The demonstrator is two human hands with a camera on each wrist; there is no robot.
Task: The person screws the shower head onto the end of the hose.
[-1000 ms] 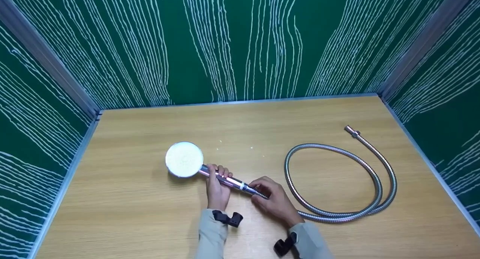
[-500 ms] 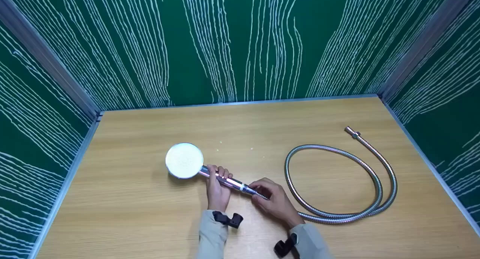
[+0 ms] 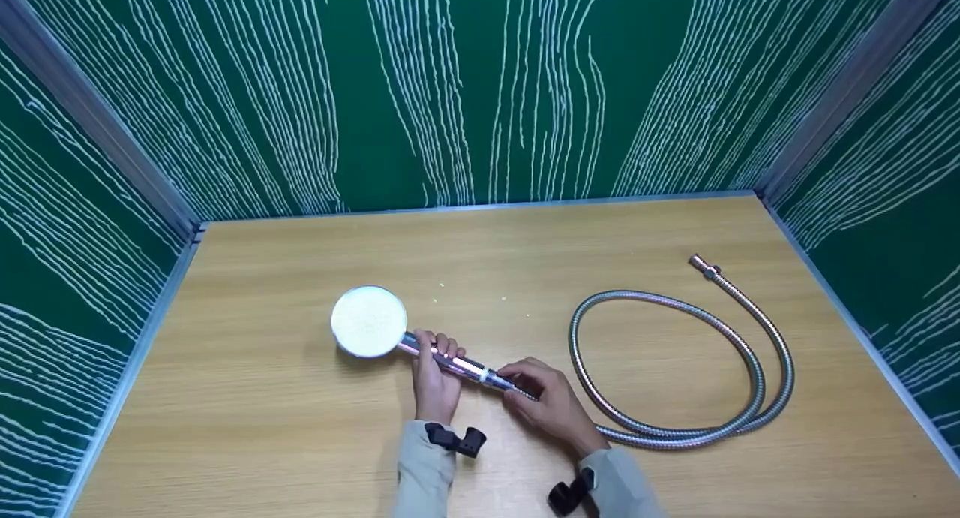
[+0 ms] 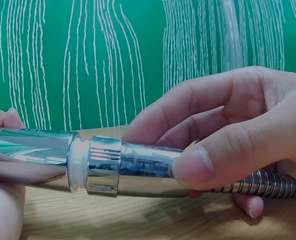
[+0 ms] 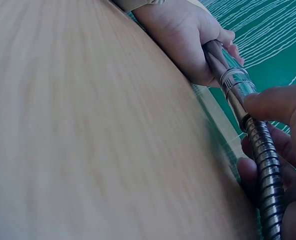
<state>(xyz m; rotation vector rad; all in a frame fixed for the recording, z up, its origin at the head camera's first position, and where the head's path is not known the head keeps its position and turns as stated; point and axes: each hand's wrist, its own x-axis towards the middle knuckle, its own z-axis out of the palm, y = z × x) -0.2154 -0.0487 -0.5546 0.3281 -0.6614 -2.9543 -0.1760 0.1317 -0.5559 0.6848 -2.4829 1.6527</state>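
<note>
A handheld shower head (image 3: pixel 369 321) with a round white face lies at the left, its chrome handle slanting down to the right. My left hand (image 3: pixel 437 383) grips that handle around its middle. At the handle's lower end, my right hand (image 3: pixel 551 404) pinches the smooth chrome end fitting (image 4: pixel 148 170) of the metal shower hose between thumb and fingers. A white ring (image 4: pixel 78 166) shows between handle and fitting in the left wrist view. From the fitting the ribbed hose (image 5: pixel 268 170) runs under my right palm. How firmly the two parts are joined, I cannot tell.
The rest of the hose (image 3: pixel 757 368) lies in a loop on the wooden table (image 3: pixel 247 428) at the right, its free end fitting (image 3: pixel 703 264) pointing to the back. Small white crumbs lie behind my hands. Green white-streaked panels (image 3: pixel 480 90) wall the table's back and sides.
</note>
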